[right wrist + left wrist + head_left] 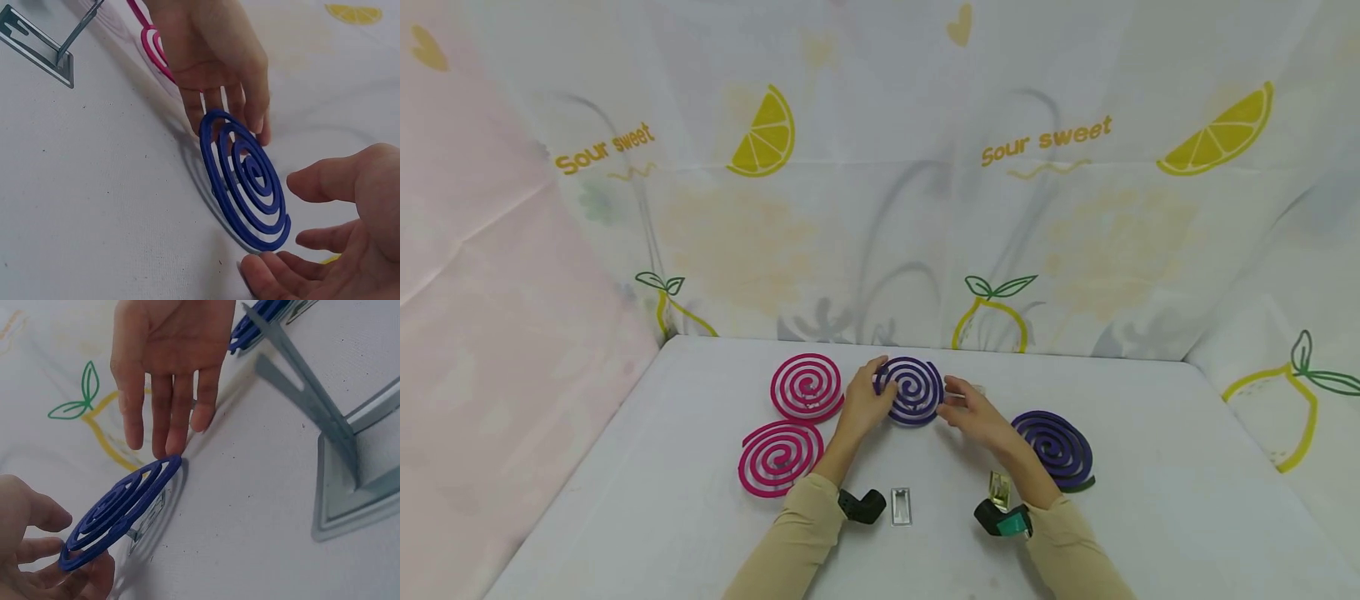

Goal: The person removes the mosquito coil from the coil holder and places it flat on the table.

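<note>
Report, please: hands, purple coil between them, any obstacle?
Left hand at left edge, right hand near right. Purple coil raised above table. No obstacle visible between them.

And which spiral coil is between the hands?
The rear blue coil, between left hand and right hand; the other blue coil is beside the right forearm, both pink coils farther left.

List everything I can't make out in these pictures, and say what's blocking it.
Head view: part of the gold piece, behind the right wrist device.
Head view: most of the pale piece, behind the right hand.
Left wrist view: the rest of the metal stand, cut off by the right edge.
Right wrist view: some of the left hand's fingertips, behind the blue coil.
</note>
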A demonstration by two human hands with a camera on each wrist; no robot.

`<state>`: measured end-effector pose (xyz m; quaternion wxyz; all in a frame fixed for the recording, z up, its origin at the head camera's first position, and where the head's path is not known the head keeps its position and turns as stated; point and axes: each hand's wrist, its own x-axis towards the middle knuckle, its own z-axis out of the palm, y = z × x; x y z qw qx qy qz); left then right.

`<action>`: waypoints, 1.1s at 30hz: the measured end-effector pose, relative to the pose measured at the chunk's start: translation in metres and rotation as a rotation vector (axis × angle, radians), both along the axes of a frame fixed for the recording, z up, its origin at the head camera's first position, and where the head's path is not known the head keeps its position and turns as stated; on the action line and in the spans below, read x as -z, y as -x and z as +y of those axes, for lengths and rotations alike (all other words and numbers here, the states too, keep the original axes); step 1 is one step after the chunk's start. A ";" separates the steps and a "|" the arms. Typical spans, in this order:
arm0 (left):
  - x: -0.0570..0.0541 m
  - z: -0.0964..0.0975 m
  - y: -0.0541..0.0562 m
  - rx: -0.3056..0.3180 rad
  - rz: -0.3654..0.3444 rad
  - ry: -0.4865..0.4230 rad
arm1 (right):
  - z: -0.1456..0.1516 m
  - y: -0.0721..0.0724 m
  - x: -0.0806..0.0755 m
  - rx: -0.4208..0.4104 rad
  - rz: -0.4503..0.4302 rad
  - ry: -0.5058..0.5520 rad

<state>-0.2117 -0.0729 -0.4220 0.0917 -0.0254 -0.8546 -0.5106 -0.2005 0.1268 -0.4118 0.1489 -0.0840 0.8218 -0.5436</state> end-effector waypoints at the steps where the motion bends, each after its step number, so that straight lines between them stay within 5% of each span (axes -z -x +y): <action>1: 0.000 0.000 0.000 -0.004 -0.001 0.004 | 0.000 0.000 0.000 0.001 -0.004 0.012; 12: -0.002 -0.002 0.000 0.002 -0.045 0.019 | 0.000 0.002 0.000 0.028 -0.021 0.134; 33: -0.011 -0.006 0.001 0.029 -0.095 -0.087 | 0.005 0.001 -0.004 0.017 0.026 0.149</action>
